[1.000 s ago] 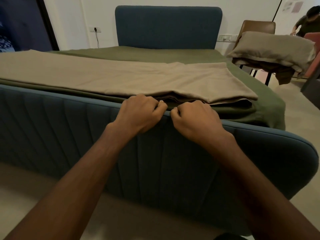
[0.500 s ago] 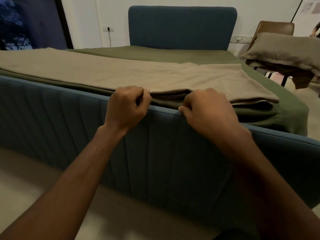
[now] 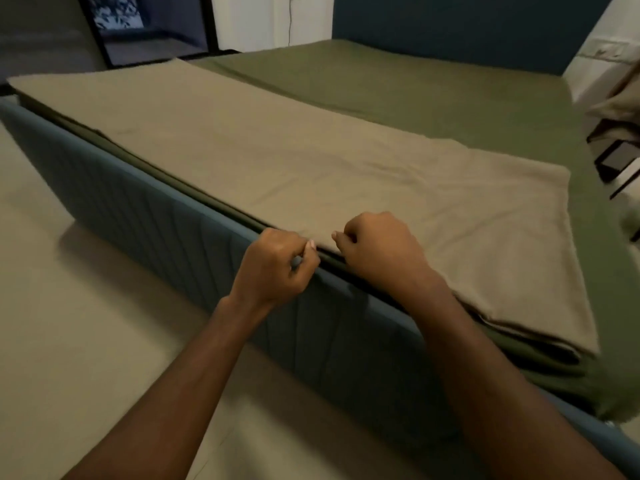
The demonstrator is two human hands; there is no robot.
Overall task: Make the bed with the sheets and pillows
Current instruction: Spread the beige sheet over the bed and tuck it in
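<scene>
Taupe folded cotton sheet lies across the bed's foot on the olive-green fitted sheet. Its near hem is pinched by my curled left hand and right hand at lower centre, above the blue padded footboard. Gripping so narrowly, I could drag the stack askew or rumple the green layer beneath. Half a second ago my hands sat wider apart and the dark blue headboard stood top centre, not upper right.

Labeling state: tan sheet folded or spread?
Folded. The tan sheet shows stacked layers at its right corner and covers only part of the green sheet.
</scene>
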